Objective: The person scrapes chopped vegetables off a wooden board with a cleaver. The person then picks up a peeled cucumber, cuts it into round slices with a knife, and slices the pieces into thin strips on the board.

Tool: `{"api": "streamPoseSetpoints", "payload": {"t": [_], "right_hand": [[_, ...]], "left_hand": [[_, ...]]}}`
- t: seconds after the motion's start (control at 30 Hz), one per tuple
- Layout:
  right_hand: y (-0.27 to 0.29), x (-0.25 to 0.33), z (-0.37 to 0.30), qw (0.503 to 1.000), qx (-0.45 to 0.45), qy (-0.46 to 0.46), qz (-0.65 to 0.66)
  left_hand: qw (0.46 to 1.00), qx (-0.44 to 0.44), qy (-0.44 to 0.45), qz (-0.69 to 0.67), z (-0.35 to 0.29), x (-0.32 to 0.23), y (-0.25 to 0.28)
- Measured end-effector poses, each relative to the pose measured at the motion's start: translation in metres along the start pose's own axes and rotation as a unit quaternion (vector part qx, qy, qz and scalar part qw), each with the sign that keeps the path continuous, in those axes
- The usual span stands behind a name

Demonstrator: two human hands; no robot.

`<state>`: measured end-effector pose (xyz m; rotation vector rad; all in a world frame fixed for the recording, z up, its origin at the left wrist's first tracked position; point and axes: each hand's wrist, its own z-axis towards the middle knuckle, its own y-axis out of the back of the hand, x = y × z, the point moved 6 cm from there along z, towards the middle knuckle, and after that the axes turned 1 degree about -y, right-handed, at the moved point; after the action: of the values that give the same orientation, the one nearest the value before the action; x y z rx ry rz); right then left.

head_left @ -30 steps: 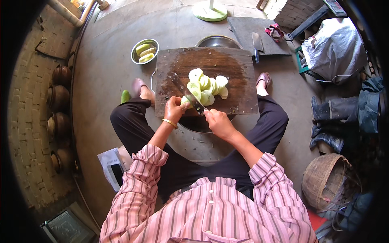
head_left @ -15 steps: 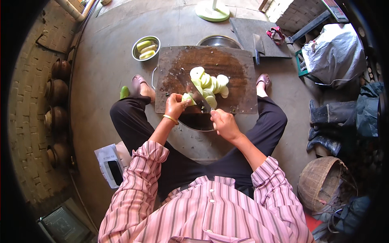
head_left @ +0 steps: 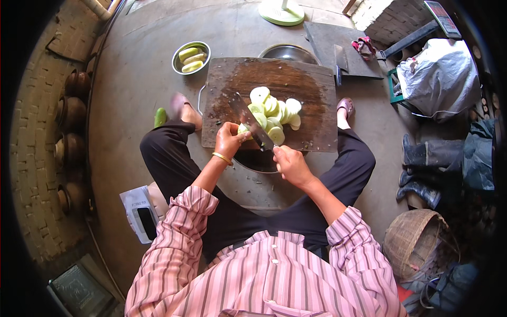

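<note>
My right hand [head_left: 293, 165] grips the handle of a kitchen knife [head_left: 246, 117], whose broad dark blade slants up and left over a wooden cutting board [head_left: 312, 83]. Beside the blade, the fingers of my left hand [head_left: 228, 141] close around a pale green piece of peeled cucumber [head_left: 242, 128]; the blade covers part of it. Round cucumber slices [head_left: 285, 111] lie in an overlapping heap just right of the knife. The board lies between my knees, over a dark basin [head_left: 255, 159] that is mostly hidden.
Peeled cucumbers sit in a metal bowl [head_left: 206, 46] beyond the board's left corner. Another metal basin [head_left: 289, 51] stands behind the board. A second knife [head_left: 340, 59] rests on a dark slab [head_left: 364, 67] at the right. A green cucumber [head_left: 160, 117] is by my left foot.
The knife blade has shifted slightly up and leans over the slices a little differently. Both hands stay in nearly the same places, and the view has moved slightly.
</note>
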<state>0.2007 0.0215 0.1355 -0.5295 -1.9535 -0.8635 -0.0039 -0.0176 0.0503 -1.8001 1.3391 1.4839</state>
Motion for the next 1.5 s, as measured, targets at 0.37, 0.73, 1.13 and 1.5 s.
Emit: {"api": "streamPoseSetpoints", "payload": {"t": [0.37, 0.73, 1.13, 1.5], "right_hand": [[-0.034, -0.016, 0.026, 0.988, -0.077, 0.09, -0.097], [-0.026, -0.024, 0.018, 0.999, -0.029, 0.018, 0.014], [0.002, -0.005, -0.011, 0.998, -0.01, -0.007, 0.065], [0.0, -0.013, -0.004, 0.988, 0.042, -0.068, 0.128]], "left_hand": [[0.999, -0.031, 0.001, -0.009, -0.003, 0.0, 0.0], [0.998, -0.042, 0.018, -0.044, -0.001, 0.012, 0.001], [0.997, 0.034, 0.061, -0.042, -0.002, 0.01, -0.002], [0.997, 0.065, 0.046, -0.005, -0.006, 0.005, -0.001]]}}
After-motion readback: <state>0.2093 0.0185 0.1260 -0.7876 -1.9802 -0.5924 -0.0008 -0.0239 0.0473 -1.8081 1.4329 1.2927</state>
